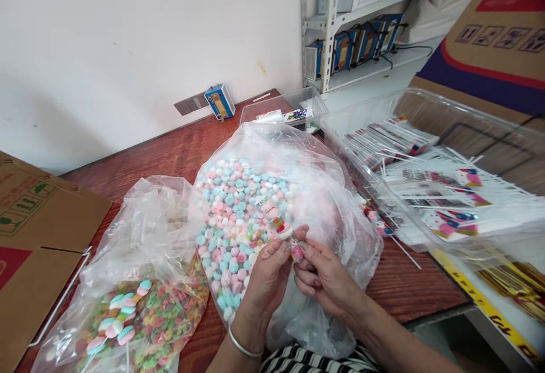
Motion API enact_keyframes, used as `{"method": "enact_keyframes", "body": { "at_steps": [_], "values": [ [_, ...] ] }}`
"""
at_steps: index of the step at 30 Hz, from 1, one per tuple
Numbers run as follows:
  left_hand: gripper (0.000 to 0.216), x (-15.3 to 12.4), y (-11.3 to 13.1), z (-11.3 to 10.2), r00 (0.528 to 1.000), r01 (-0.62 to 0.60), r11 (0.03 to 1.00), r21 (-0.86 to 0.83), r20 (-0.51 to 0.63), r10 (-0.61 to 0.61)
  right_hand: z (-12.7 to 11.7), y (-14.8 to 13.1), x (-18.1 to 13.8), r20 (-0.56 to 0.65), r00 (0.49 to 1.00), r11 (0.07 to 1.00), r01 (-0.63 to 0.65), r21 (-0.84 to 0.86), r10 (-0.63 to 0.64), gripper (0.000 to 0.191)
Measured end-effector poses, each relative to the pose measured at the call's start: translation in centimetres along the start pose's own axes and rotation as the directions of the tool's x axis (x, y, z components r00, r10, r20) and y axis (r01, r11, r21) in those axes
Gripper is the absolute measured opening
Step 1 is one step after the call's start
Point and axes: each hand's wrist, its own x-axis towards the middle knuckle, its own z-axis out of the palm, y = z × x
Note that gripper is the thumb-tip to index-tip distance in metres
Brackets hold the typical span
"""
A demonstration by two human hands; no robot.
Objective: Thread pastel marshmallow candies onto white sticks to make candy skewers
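Note:
My left hand [267,273], with a bangle at the wrist, pinches a small printed candy wrapper [268,208] with colourful bits at its lower end. Close beside it, the fingers of my right hand [326,273] are closed on the same wrapper's pink end [297,252]. What lies inside the wrapper is hard to make out. Both hands are over a large clear bag [336,191] of pink, blue and white marshmallows [232,191]. To the left, a second clear bag [145,219] holds small coloured ring candies [170,316], with marshmallow sticks [125,310] on top.
A clear plastic bin [409,208] of wrapped sticks stands at right, with a smaller clear tray [313,100] behind. Cardboard boxes [55,214] flank both sides. A blue device [220,102] sits by the wall socket; metal shelving [330,32] is at the back.

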Motion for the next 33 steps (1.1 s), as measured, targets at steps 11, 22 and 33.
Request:
{"method": "enact_keyframes", "body": {
  "at_steps": [11, 22, 33],
  "values": [
    [0.020, -0.1, 0.2, -0.7, 0.991, -0.014, 0.995, 0.102, -0.133, 0.027, -0.3, -1.0, -2.3, 0.118, 0.988, 0.925, 0.132, -0.356, -0.095, 0.025],
    [0.017, -2.3, -0.5, 1.7, 0.966, 0.216, 0.956, 0.198, 0.097, -0.238, -11.6, -4.8, -9.1, -0.229, 0.783, -0.188, -0.401, -0.897, -0.579, 0.020],
    [0.035, -0.3, -4.7, 2.2, 0.971, 0.240, 0.943, 0.229, -0.074, -0.228, -12.1, -3.6, -8.4, -0.201, 0.799, -0.315, -0.436, -0.843, -0.567, 0.022]
  ]
}}
